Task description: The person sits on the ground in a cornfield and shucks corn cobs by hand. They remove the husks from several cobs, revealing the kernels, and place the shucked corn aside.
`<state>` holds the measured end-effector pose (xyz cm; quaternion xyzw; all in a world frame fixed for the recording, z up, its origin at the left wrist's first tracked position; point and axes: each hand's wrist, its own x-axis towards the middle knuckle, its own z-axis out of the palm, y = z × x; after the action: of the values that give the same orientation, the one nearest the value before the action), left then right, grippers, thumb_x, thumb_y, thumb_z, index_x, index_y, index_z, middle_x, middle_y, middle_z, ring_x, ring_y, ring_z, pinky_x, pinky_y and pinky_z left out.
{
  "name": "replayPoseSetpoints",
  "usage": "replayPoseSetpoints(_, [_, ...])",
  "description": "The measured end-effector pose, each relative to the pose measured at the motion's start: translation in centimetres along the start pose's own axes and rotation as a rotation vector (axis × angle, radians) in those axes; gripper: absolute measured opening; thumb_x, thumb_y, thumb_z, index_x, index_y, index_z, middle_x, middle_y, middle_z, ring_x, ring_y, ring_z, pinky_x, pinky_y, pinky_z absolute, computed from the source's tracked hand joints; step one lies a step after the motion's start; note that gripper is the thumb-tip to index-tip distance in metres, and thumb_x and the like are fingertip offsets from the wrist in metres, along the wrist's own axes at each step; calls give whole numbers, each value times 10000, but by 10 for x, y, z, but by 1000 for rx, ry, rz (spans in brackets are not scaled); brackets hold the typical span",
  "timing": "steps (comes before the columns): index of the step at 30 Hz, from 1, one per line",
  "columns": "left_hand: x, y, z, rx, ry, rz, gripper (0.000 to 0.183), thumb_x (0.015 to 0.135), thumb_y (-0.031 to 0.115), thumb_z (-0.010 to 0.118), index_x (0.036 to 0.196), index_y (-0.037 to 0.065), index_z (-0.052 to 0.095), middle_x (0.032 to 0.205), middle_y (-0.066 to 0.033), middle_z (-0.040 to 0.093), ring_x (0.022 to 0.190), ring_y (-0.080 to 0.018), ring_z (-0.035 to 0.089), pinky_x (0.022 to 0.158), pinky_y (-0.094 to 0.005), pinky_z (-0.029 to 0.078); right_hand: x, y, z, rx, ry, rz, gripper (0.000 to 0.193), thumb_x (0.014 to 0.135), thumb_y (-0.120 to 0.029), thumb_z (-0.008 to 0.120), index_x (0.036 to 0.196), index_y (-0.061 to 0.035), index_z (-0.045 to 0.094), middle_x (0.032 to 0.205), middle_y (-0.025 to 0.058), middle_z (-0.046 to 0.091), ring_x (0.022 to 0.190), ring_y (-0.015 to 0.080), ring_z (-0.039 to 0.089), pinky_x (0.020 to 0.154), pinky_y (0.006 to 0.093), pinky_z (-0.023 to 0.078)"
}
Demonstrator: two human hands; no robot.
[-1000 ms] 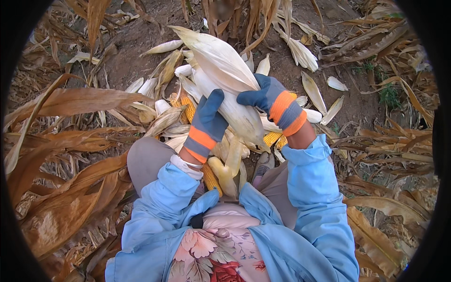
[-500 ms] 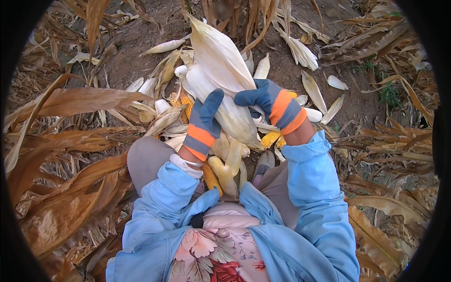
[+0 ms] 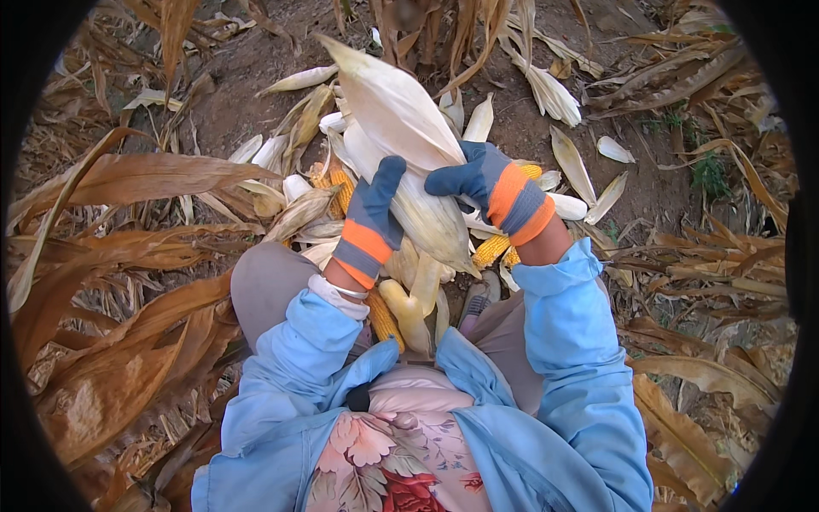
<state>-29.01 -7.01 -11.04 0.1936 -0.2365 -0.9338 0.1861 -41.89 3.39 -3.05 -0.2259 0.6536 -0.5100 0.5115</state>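
Between my two gloved hands is an ear of corn (image 3: 397, 141) still wrapped in pale, dry husk, its pointed tip tilted up and away to the left. My left hand (image 3: 376, 205) closes on its lower left side, thumb on top. On the right side, my right hand (image 3: 471, 181) presses its thumb onto the husk, with the other fingers mostly hidden behind. Both gloves are dark blue with orange and grey cuffs. Below the ear lie a bare yellow cob (image 3: 384, 320) and loose husk pieces (image 3: 412, 307).
More yellow cobs (image 3: 490, 251) lie among shed husks just past my knees. Dry brown corn leaves (image 3: 128, 181) crowd both sides. Standing stalks (image 3: 426, 43) rise ahead from brown soil (image 3: 230, 85), and my shoe (image 3: 483, 294) shows beneath the ear.
The husk's pointed tip has shifted a little to the left and its upper leaf has narrowed slightly in view. Both hands keep nearly the same place and hold.
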Motion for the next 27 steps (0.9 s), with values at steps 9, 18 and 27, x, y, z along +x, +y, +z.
replayPoseSetpoints(9, [-3, 9, 12, -79, -117, 9, 630, 826, 327, 618, 1319, 55, 335, 1245, -129, 470, 1123, -273, 483, 970, -422, 400, -6, -6, -9, 255, -34, 68, 348, 700, -140, 705, 991, 35, 625, 771, 64, 637, 600, 79, 586, 525, 210, 476])
replayPoseSetpoints(18, [-2, 8, 14, 104, -63, 202, 572, 841, 258, 614, 1295, 39, 344, 1205, -107, 488, 1085, -225, 511, 922, -370, 441, -8, -8, -3, -60, -10, -13, 358, 652, -171, 719, 960, -7, 642, 696, -2, 565, 528, 46, 456, 458, 186, 344])
replayPoseSetpoints(27, [2, 5, 8, 88, -36, 184, 590, 834, 253, 626, 1309, 71, 326, 1209, -117, 487, 1065, -249, 528, 881, -382, 480, -4, 0, -3, 149, -51, 31, 291, 694, -119, 689, 949, 8, 630, 676, 19, 570, 496, 56, 469, 424, 198, 337])
